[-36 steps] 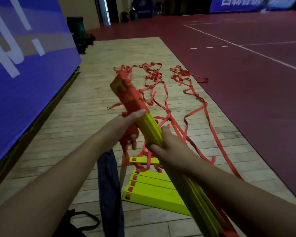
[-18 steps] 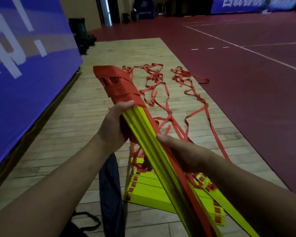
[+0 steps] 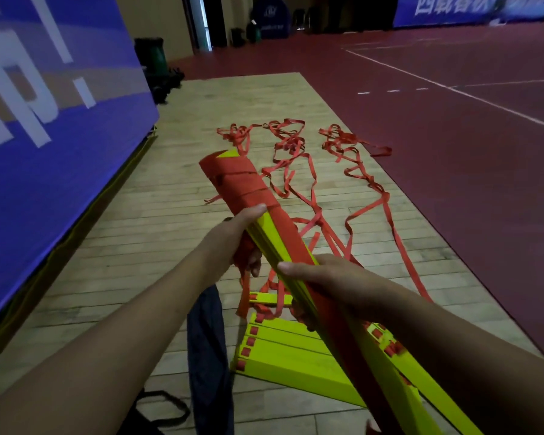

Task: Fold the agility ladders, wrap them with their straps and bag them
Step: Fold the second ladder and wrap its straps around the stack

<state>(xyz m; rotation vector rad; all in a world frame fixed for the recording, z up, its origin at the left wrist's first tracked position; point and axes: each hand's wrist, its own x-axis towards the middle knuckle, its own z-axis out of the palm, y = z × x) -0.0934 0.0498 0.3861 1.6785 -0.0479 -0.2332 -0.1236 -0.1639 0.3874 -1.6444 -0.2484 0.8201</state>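
Bundle (image 3: 283,233): likely stiff, light; hold mid-length.
Strap (image 3: 289,142): floppy, trails toward 12 o'clock.
Left hand (image 3: 233,235): grips bundle.
Right hand (image 3: 325,277): grips bundle.

Your left forearm comes in from the lower left of the frame and your right from the lower right, and they meet near the centre. Your left hand (image 3: 230,237) grips the ladder bundle (image 3: 277,230) from its left side, thumb laid on top and fingers curled underneath. Your right hand (image 3: 327,277) clasps it lower down, thumb across the top, fingers hidden beneath.
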